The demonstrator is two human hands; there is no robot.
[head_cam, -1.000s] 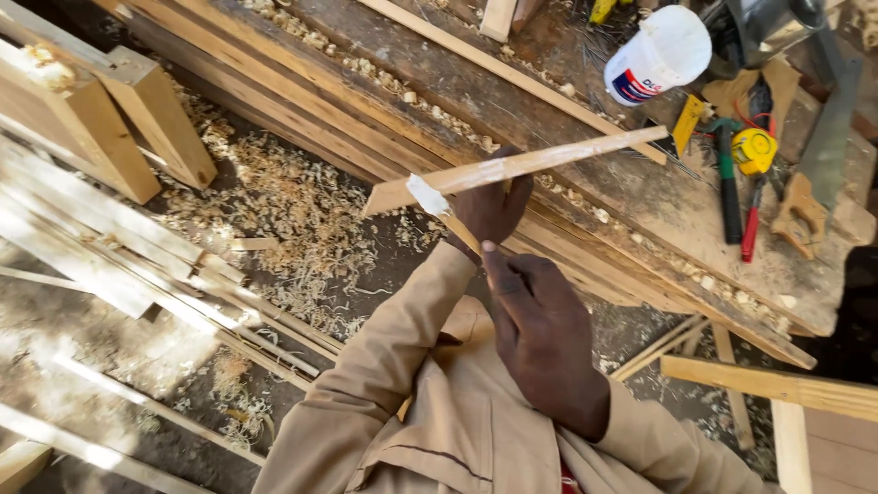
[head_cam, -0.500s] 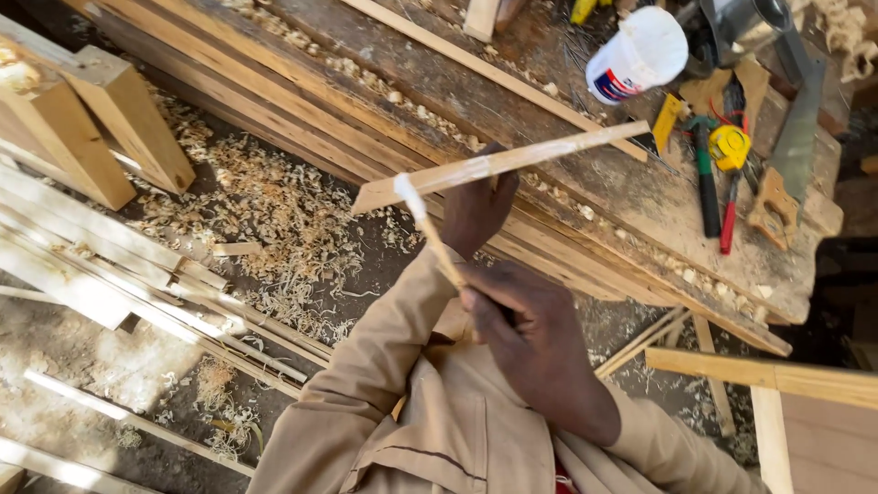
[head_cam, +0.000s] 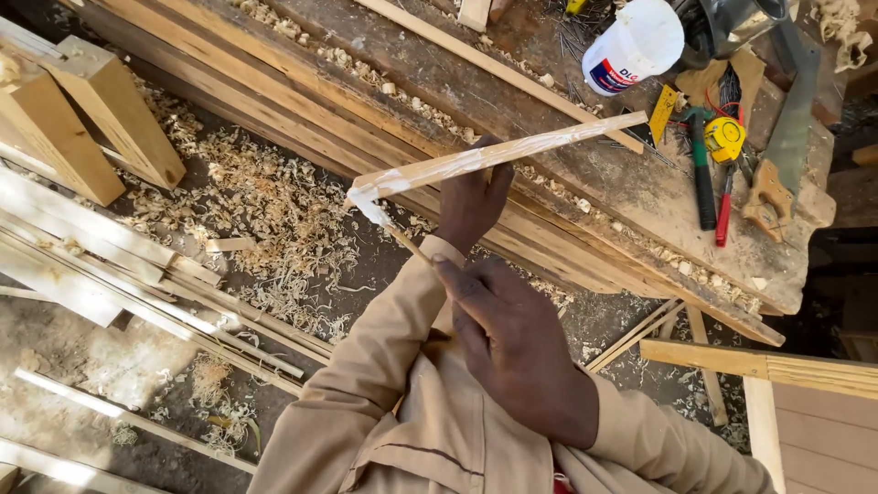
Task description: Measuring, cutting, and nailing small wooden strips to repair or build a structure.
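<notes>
My left hand [head_cam: 471,201] grips a long thin wooden strip [head_cam: 512,151] from below and holds it level above the workbench edge. The strip's upper face is smeared with white glue, thickest at its left end [head_cam: 370,187]. My right hand [head_cam: 512,343], nearer to me, pinches a thin stick [head_cam: 402,240]. The stick's glue-coated tip touches the strip's left end. Both arms wear tan sleeves.
A worn workbench [head_cam: 585,197] holds a white glue tub [head_cam: 636,46], a yellow tape measure [head_cam: 725,137], screwdrivers [head_cam: 702,178] and a hand saw [head_cam: 777,155]. Wood shavings [head_cam: 265,206] cover the ground. Wooden blocks [head_cam: 91,119] and planks [head_cam: 137,284] lie at left.
The stick's tip has slid leftward along the strip to its left end, and more glue covers the strip. My left hand still holds the strip.
</notes>
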